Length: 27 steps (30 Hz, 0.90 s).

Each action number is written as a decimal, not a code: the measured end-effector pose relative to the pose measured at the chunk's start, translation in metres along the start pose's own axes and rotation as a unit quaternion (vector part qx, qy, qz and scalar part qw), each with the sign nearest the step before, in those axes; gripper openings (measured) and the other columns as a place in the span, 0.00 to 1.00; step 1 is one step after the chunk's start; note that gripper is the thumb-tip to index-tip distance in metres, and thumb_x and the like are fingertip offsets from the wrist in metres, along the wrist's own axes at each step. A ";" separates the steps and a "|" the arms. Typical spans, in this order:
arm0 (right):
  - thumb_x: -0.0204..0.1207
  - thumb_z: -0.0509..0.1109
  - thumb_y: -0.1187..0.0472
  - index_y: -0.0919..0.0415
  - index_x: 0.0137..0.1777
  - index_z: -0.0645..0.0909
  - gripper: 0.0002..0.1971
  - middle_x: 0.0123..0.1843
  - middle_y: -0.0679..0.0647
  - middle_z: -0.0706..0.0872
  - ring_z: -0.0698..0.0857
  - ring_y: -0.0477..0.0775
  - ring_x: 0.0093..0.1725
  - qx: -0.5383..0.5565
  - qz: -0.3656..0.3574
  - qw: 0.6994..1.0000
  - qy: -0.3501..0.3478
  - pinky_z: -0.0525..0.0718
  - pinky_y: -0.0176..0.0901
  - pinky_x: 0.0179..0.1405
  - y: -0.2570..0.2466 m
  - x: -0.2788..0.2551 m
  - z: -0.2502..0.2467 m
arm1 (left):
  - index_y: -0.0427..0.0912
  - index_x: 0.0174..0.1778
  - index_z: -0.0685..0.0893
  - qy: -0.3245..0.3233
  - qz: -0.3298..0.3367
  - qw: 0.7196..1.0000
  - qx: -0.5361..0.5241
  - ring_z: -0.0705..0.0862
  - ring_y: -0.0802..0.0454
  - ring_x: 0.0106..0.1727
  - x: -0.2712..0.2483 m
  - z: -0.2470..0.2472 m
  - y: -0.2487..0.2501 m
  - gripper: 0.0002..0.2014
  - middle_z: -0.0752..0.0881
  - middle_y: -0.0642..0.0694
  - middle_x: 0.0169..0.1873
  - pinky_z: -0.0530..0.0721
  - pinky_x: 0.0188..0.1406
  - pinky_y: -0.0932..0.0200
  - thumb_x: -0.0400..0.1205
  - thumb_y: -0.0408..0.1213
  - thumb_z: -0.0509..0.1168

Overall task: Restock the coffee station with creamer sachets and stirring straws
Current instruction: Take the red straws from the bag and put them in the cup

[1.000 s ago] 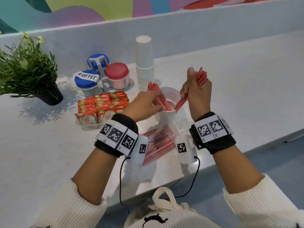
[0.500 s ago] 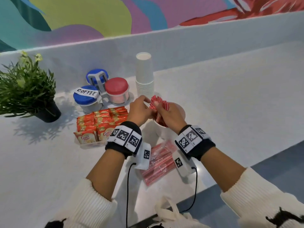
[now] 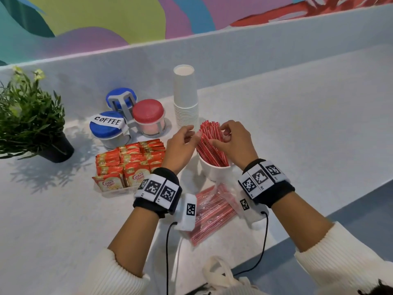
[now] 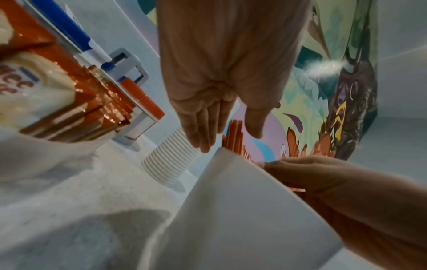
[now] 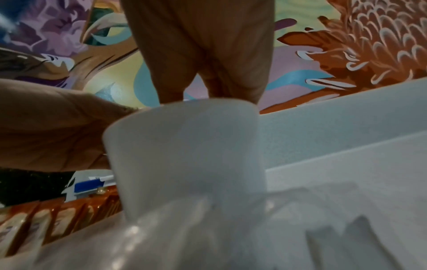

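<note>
Straws [image 3: 212,206] in a clear bag are lying nearest the person on the table [image 3: 297,124], between the two wrists. Just beyond the bag, a white cup [image 3: 214,172] is standing upright and holding a bundle of red straws [image 3: 210,143] that is leaning toward the left. The left hand [image 3: 180,145] is hovering at the left side of the bundle with its fingers [image 4: 201,135] straight and relaxed, thumb apart from them, gripping nothing. The right hand [image 3: 234,141] is sitting at the right side of the bundle with its fingers loosely curled around the straw tops; whether it is actually pinching them I cannot tell. Left of the cup, creamer sachets [image 3: 129,165] are standing packed in rows in a clear tray. Farther back, a stack of paper cups [image 3: 186,96] is rising behind the hands, with three lidded jars [image 3: 127,118] in a rack to its left, one labelled COFFEE. A potted plant [image 3: 29,120] is sitting at the far left.
</note>
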State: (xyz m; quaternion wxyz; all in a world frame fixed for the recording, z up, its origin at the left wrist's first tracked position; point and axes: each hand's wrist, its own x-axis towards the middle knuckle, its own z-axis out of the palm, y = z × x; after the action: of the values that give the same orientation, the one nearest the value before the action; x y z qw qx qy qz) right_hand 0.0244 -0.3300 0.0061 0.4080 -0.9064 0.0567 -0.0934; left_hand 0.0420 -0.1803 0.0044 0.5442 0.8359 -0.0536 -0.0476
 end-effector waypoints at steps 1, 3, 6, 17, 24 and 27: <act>0.69 0.76 0.54 0.63 0.61 0.74 0.24 0.57 0.57 0.80 0.81 0.51 0.49 -0.028 0.012 0.999 -0.013 0.80 0.42 0.53 0.001 0.001 0.000 | 0.42 0.76 0.69 -0.019 0.000 1.000 0.007 0.78 0.47 0.70 -0.001 0.002 -0.001 0.25 0.79 0.42 0.70 0.74 0.70 0.54 0.82 0.43 0.63; 0.70 0.75 0.54 0.64 0.65 0.71 0.27 0.61 0.59 0.82 0.83 0.57 0.57 -0.092 0.025 0.993 -0.064 0.81 0.48 0.58 0.004 0.001 0.005 | 0.44 0.79 0.64 -0.044 0.018 0.998 0.037 0.75 0.47 0.73 -0.002 0.007 -0.002 0.30 0.75 0.41 0.73 0.70 0.70 0.60 0.81 0.39 0.66; 0.68 0.76 0.57 0.64 0.65 0.73 0.27 0.60 0.59 0.83 0.83 0.60 0.59 -0.149 0.000 0.982 -0.120 0.79 0.45 0.56 0.003 -0.001 0.010 | 0.44 0.80 0.60 -0.068 0.058 0.992 0.090 0.76 0.45 0.71 0.000 0.012 0.000 0.31 0.76 0.40 0.72 0.67 0.63 0.70 0.81 0.30 0.63; 0.68 0.74 0.67 0.65 0.62 0.78 0.21 0.57 0.62 0.85 0.84 0.61 0.57 -0.125 -0.037 0.986 -0.109 0.80 0.52 0.62 -0.003 -0.002 0.012 | 0.43 0.80 0.60 -0.058 0.131 0.985 0.097 0.67 0.46 0.78 0.005 0.016 0.004 0.26 0.68 0.42 0.78 0.61 0.74 0.62 0.85 0.30 0.55; 0.67 0.77 0.64 0.66 0.62 0.78 0.23 0.58 0.61 0.85 0.83 0.60 0.58 -0.136 -0.019 0.985 -0.102 0.80 0.50 0.62 -0.001 0.000 0.013 | 0.43 0.82 0.56 -0.077 0.140 0.970 0.182 0.54 0.50 0.84 0.011 0.018 -0.002 0.24 0.54 0.46 0.83 0.51 0.78 0.61 0.88 0.39 0.48; 0.67 0.76 0.65 0.66 0.60 0.78 0.21 0.58 0.62 0.86 0.83 0.61 0.58 -0.138 -0.027 0.985 -0.103 0.80 0.49 0.62 -0.001 0.000 0.012 | 0.43 0.83 0.52 -0.089 0.135 0.953 0.256 0.52 0.50 0.84 0.013 0.016 -0.004 0.26 0.45 0.48 0.84 0.55 0.80 0.52 0.88 0.45 0.46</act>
State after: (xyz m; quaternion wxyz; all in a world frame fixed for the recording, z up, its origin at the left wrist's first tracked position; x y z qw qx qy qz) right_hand 0.0267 -0.3199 -0.0009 0.2798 -0.9601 0.0028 -0.0020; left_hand 0.0526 -0.1946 -0.0059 0.3067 0.9243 -0.2246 -0.0328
